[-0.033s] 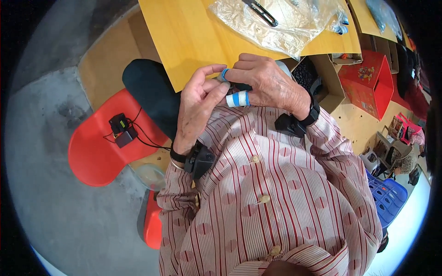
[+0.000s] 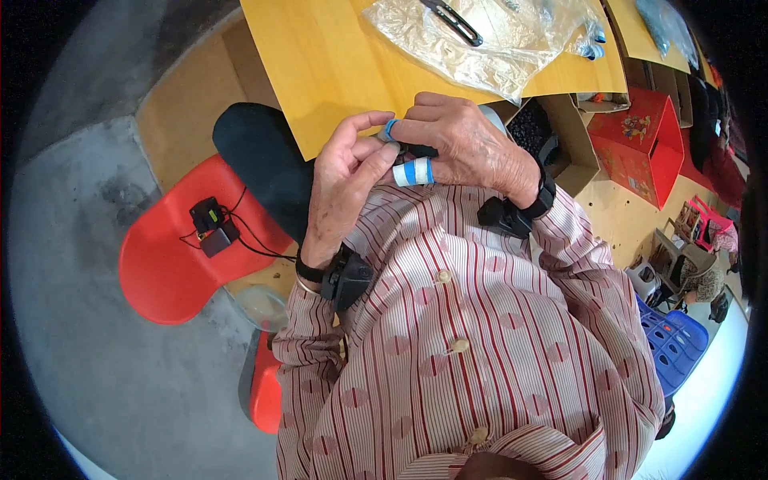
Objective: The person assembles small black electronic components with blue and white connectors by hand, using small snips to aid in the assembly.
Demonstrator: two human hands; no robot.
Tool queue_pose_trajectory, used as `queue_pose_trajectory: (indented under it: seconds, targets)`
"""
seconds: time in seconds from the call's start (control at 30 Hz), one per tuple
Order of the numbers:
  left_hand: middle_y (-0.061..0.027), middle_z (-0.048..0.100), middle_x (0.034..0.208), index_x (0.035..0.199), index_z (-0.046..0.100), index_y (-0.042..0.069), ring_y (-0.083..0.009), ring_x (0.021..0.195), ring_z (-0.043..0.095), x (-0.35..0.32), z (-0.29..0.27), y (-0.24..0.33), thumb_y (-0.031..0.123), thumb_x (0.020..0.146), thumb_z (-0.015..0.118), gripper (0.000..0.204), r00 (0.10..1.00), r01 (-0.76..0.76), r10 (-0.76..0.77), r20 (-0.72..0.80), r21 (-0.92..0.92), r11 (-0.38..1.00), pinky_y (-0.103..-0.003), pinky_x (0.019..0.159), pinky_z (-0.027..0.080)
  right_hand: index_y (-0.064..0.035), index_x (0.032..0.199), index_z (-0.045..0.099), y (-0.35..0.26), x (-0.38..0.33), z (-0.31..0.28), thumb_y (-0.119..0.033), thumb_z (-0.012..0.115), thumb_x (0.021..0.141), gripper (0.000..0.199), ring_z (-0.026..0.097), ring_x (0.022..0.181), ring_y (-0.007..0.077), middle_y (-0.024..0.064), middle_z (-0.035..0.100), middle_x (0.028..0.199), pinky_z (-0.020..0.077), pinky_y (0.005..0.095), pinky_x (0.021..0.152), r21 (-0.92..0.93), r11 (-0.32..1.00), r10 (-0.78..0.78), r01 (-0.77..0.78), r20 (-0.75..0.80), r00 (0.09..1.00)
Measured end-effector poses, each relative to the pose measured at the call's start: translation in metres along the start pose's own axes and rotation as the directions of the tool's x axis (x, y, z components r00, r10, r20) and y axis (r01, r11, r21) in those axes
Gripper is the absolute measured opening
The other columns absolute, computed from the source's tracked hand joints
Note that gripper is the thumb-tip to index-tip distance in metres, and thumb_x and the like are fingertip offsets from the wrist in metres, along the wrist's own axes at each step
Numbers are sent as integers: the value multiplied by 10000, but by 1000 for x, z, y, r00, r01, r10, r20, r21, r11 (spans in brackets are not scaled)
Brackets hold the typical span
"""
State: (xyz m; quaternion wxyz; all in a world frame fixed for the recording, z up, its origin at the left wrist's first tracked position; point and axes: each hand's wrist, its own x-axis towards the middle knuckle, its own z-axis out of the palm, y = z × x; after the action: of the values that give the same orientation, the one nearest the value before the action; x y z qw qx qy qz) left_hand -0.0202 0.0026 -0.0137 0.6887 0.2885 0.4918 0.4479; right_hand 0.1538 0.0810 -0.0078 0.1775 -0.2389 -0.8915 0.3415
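Observation:
Just past the near edge of the yellow tabletop [image 2: 320, 72], my two hands meet over my lap. The left hand [image 2: 344, 176] is closed in a pinch, thumb tip against the fingers. My right hand [image 2: 472, 148] is curled over from the other side, its fingertips touching the left ones. Blue and white striped tape [image 2: 414, 172] wraps the right thumb, and blue tape [image 2: 390, 130] rings a right finger. Something small and dark shows between the hands, mostly hidden by the fingers; its kind cannot be made out.
A clear plastic bag [image 2: 480, 64] lies on the table with a black slotted tool [image 2: 454, 22] on it. Right of my hands stands a cardboard box [image 2: 578, 160] holding small black pieces [image 2: 528, 128], then a red box [image 2: 636, 144]. A red chair [image 2: 160, 272] carries black devices [image 2: 212, 224] with cables.

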Motion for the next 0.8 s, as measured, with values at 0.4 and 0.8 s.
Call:
queue_pose_trajectory:
  seconds: [0.4,0.8]
  targets:
    - [-76,614,875,1237,438,-27,-78,766,568,-1,0,0,62,886,564,383,999,-20,26,39,-152,988,-213,712,470,-78,919,580,-1,-1,3,-267,708,704,314,557,719,276,89,533,702,460,390,623,53,999,-3,5,-47,999]
    - [-72,617,821,1195,446,-56,-86,736,577,-1,2,-3,12,838,626,406,997,-33,24,-78,-115,993,-218,686,476,-81,911,580,-3,-3,2,-301,705,710,323,568,712,266,70,528,675,469,381,592,-85,996,5,-6,-11,1000]
